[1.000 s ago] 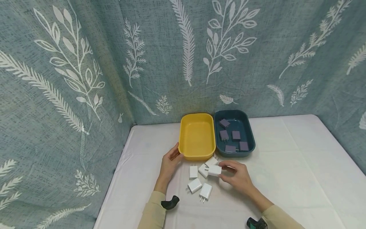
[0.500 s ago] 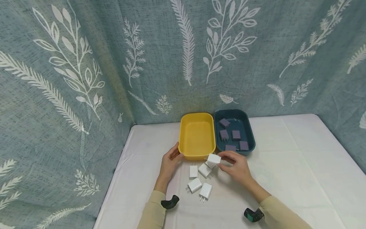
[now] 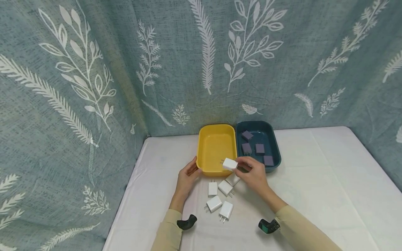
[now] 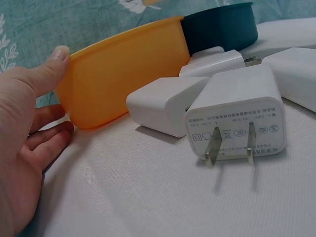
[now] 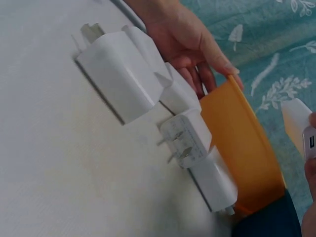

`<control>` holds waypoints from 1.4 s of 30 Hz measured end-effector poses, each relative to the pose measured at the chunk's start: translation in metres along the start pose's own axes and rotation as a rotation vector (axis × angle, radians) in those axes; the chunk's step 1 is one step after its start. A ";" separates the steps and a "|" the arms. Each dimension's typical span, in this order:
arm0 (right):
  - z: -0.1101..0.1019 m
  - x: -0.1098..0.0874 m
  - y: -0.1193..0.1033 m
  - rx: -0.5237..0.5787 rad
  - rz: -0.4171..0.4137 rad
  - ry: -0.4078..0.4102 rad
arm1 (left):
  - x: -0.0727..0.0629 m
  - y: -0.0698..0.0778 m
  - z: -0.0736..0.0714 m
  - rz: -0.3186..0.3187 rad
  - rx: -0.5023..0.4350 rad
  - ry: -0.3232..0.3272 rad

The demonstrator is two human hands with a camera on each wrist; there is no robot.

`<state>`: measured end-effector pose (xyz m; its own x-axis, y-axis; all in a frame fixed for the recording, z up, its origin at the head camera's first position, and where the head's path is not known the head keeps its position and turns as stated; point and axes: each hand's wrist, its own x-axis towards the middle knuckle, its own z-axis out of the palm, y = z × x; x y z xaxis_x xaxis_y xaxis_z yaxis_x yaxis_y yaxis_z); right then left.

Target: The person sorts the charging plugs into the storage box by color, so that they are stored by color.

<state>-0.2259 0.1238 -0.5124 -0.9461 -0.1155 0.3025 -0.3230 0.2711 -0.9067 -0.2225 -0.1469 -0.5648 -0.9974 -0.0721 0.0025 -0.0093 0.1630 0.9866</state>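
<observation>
My right hand [image 3: 252,174] pinches a white plug-in charger [image 3: 230,164] over the near right part of the yellow bin [image 3: 216,150]. Its prongs point left, and the right wrist view shows a USB port on its end. My left hand [image 3: 186,179] holds the bin's near left corner, thumb near the rim and fingers against the side wall. Several white chargers [image 3: 226,210] lie loosely on the table in front of the bin; one [image 3: 233,179] is partly hidden by my right hand. In the left wrist view a charger [image 4: 237,108] shows its two prongs.
A dark blue bin [image 3: 277,158] stands against the yellow one's right side, with several purple chargers [image 3: 259,149] in it. White cloth covers the table [image 3: 314,181]. Behind hangs a teal leaf-patterned curtain [image 3: 176,69]. Black devices [image 3: 269,226] are strapped to both wrists.
My right hand has lifted the white charger from among the others and moved it up and left, over the yellow bin's near edge. The left hand has stayed at the corner.
</observation>
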 end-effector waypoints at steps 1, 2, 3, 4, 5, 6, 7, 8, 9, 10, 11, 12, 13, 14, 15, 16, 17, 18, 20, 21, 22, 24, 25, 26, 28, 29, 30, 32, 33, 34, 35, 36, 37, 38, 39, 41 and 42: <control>0.001 0.001 0.000 0.000 0.007 0.002 | 0.000 0.000 0.000 0.001 0.000 -0.002; 0.002 0.002 -0.001 0.000 0.012 0.006 | 0.000 0.000 0.000 0.003 -0.001 -0.003; 0.003 0.004 -0.001 0.001 0.016 0.009 | 0.000 0.000 0.000 0.003 -0.001 -0.004; 0.004 0.005 -0.001 0.012 0.016 0.011 | 0.000 0.000 0.000 0.004 0.000 -0.004; 0.005 0.006 -0.001 0.022 0.015 0.012 | 0.000 0.000 0.000 0.005 0.000 -0.005; 0.005 0.007 -0.001 0.033 0.013 0.014 | 0.000 0.000 -0.001 0.008 0.001 -0.005; 0.006 0.008 -0.001 0.040 0.011 0.016 | 0.000 0.000 -0.001 0.013 0.002 -0.005; 0.007 0.008 -0.002 0.047 0.006 0.016 | 0.000 0.000 -0.001 0.012 0.002 -0.005; 0.008 0.009 -0.002 0.051 0.004 0.016 | 0.000 0.000 -0.001 0.015 0.003 -0.004; 0.008 0.010 -0.002 0.050 0.002 0.017 | 0.000 0.000 -0.001 0.016 0.003 -0.004; 0.009 0.011 -0.003 0.042 -0.001 0.018 | 0.000 0.000 -0.001 0.017 0.002 -0.004; 0.010 0.012 -0.004 0.036 -0.003 0.019 | 0.000 0.000 -0.001 0.019 0.002 -0.004; 0.011 0.012 -0.004 0.031 -0.003 0.019 | -0.001 0.000 -0.001 0.019 0.003 -0.002; 0.011 0.013 -0.005 0.026 -0.004 0.020 | -0.001 0.000 -0.001 0.016 0.002 -0.001; 0.012 0.014 -0.005 0.020 -0.003 0.020 | -0.001 0.000 0.000 0.017 0.003 0.000; 0.012 0.015 -0.006 0.018 -0.005 0.020 | -0.001 0.000 0.000 0.017 0.003 0.000; 0.013 0.015 -0.006 0.015 -0.007 0.021 | -0.001 -0.001 0.000 0.016 0.005 0.001; 0.014 0.016 -0.006 0.015 -0.009 0.022 | -0.001 -0.001 0.000 0.013 0.007 0.000; 0.015 0.018 -0.007 0.005 -0.017 0.027 | -0.001 -0.002 0.000 0.008 0.009 -0.001; 0.016 0.018 -0.007 0.003 -0.023 0.031 | -0.001 -0.002 0.000 0.005 0.012 -0.002; 0.017 0.019 -0.007 0.005 -0.029 0.036 | -0.001 -0.002 0.000 0.004 0.014 -0.004; 0.019 0.021 -0.007 0.011 -0.045 0.045 | 0.000 -0.002 0.000 -0.008 0.012 -0.009; 0.020 0.022 -0.008 0.013 -0.051 0.049 | -0.001 -0.001 -0.001 -0.012 0.005 -0.010; 0.020 0.022 -0.008 0.015 -0.055 0.052 | -0.001 0.001 -0.001 -0.018 -0.001 -0.012; 0.022 0.024 -0.008 0.021 -0.062 0.057 | -0.003 0.008 -0.001 -0.023 -0.010 -0.020; 0.023 0.025 -0.008 0.023 -0.063 0.060 | -0.004 0.013 -0.002 -0.027 -0.012 -0.024; 0.023 0.026 -0.008 0.023 -0.061 0.062 | -0.006 0.017 -0.002 -0.025 -0.015 -0.029; 0.024 0.028 -0.008 0.030 -0.058 0.066 | -0.009 0.026 -0.002 -0.022 -0.010 -0.035; 0.025 0.029 -0.008 0.033 -0.055 0.067 | -0.010 0.030 -0.002 -0.020 -0.006 -0.038; 0.025 0.030 -0.008 0.036 -0.049 0.064 | -0.011 0.033 -0.002 -0.016 -0.003 -0.039; 0.025 0.031 -0.008 0.037 -0.043 0.056 | -0.011 0.033 -0.002 -0.020 -0.006 -0.040; 0.025 0.031 -0.008 0.034 -0.035 0.047 | -0.012 0.033 -0.002 -0.021 -0.009 -0.040; 0.025 0.031 -0.008 0.031 -0.030 0.036 | -0.012 0.034 -0.002 -0.022 -0.011 -0.039; 0.025 0.032 -0.008 0.024 -0.021 0.024 | -0.012 0.034 -0.002 -0.019 -0.012 -0.040; 0.025 0.031 -0.007 0.013 -0.017 0.012 | -0.012 0.034 -0.002 -0.021 -0.016 -0.043; 0.025 0.030 -0.007 -0.007 -0.013 -0.009 | -0.012 0.033 -0.002 -0.020 -0.020 -0.046; 0.024 0.030 -0.006 -0.012 -0.017 -0.014 | -0.012 0.033 -0.002 -0.022 -0.020 -0.048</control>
<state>-0.2517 0.0954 -0.5051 -0.9401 -0.1332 0.3138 -0.3395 0.2809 -0.8977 -0.2108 -0.1431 -0.5320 -0.9993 -0.0284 -0.0261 -0.0299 0.1426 0.9893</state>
